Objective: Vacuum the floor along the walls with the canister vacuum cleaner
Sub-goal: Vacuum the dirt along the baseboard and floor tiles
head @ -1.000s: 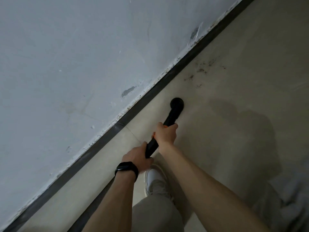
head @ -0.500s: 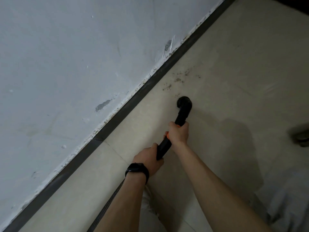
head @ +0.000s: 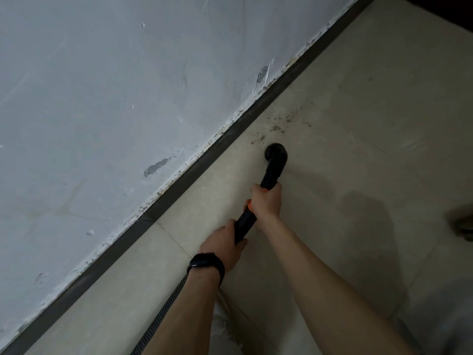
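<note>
A black vacuum wand [head: 273,170] points away from me over the beige tiled floor [head: 358,103], its bent end close to the dark skirting [head: 220,147] under the white wall [head: 115,85]. My right hand [head: 266,201] grips the wand high up, by an orange band. My left hand [head: 224,245], with a black wristband, grips it lower down. The ribbed hose [head: 163,313] runs back under my left forearm. A patch of dark dirt [head: 276,128] lies on the floor just beyond the wand's end. The canister is out of view.
The wall has chipped paint patches [head: 156,166] just above the skirting. A dim object [head: 463,222] shows at the right edge. My trouser leg [head: 227,329] is below my arms. My shadow falls on the floor to the right.
The wand's end has moved forward along the skirting toward the dirt patch, which now lies right in front of it. Both hands keep the same grip.
</note>
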Demonstrator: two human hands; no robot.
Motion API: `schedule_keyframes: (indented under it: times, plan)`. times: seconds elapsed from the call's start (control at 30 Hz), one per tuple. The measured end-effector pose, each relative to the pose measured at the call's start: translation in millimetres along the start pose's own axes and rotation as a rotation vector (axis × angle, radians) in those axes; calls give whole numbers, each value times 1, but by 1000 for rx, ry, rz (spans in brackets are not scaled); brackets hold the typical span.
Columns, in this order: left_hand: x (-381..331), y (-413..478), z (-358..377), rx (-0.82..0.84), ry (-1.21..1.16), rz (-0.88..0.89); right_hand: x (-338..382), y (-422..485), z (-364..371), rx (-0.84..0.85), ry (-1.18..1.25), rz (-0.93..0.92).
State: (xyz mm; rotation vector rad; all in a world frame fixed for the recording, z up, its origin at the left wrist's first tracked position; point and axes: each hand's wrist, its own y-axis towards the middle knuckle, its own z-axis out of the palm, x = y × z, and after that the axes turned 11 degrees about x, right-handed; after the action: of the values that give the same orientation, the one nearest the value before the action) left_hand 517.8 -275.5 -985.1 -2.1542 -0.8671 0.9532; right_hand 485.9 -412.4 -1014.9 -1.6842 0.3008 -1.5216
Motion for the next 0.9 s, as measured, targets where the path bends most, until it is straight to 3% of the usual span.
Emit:
schedule_keyframes:
  times: [0.9]
  plan:
    - [7,15,-28,-111,-259,-127,27,31,59,81,-112,36]
